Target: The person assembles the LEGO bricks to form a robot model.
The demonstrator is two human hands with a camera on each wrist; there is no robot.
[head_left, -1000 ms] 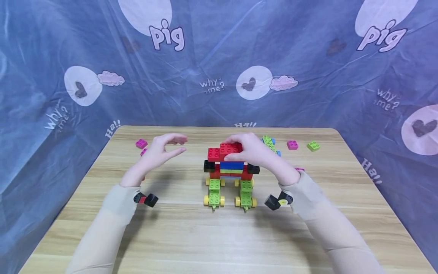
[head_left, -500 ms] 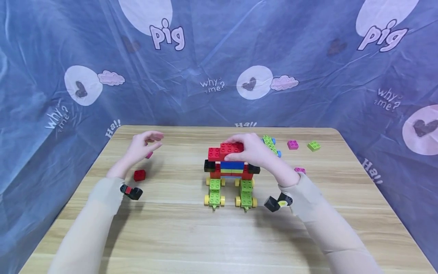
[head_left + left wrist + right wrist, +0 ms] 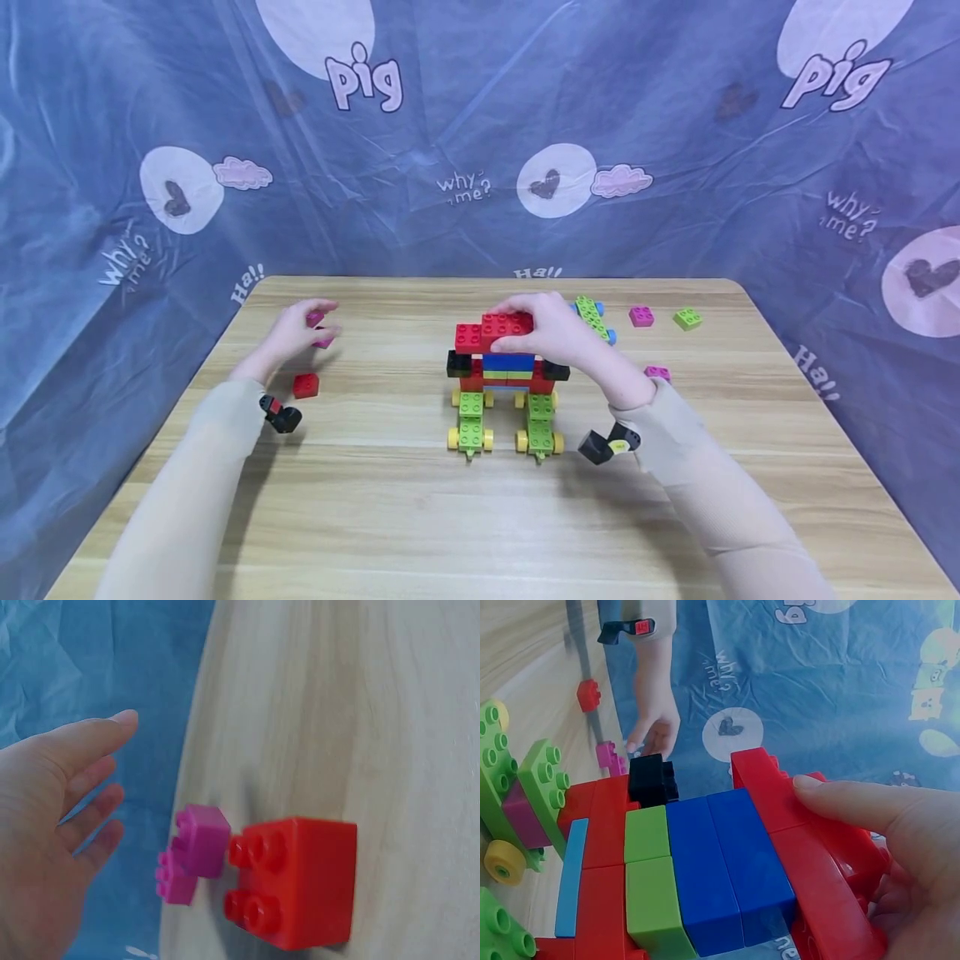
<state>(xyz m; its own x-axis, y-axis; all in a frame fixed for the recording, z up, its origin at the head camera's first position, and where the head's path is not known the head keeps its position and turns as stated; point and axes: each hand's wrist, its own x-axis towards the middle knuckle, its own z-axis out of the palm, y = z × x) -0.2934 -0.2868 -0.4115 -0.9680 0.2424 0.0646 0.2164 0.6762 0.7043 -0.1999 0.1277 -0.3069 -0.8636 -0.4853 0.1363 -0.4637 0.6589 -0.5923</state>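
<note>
My left hand (image 3: 285,335) hovers at the table's left side, fingers loosely bent and holding nothing. Close by its fingertips are two magenta bricks (image 3: 204,838), and a red brick (image 3: 319,885) lies nearer to me. With thumb and fingers my right hand (image 3: 549,327) grips the red top bricks (image 3: 487,333) of a built figure in mid-table. Below these the figure has blue bricks (image 3: 712,870), lime bricks (image 3: 651,859) and a lower row of red bricks (image 3: 604,847). Black bricks (image 3: 459,364) jut out at its sides. Green wheeled bases (image 3: 471,429) with yellow wheels carry it.
Behind the right hand stands a green wheeled base (image 3: 590,315) with blue wheels. Farther right lie a magenta brick (image 3: 641,317), a lime brick (image 3: 687,319) and another magenta brick (image 3: 657,373). A blue printed cloth (image 3: 465,225) encloses the table's back and sides.
My left hand has moved left, away from the figure, then lowered toward the magenta bricks. The loose red brick has come into sight. My right hand keeps its grip in the same place.
</note>
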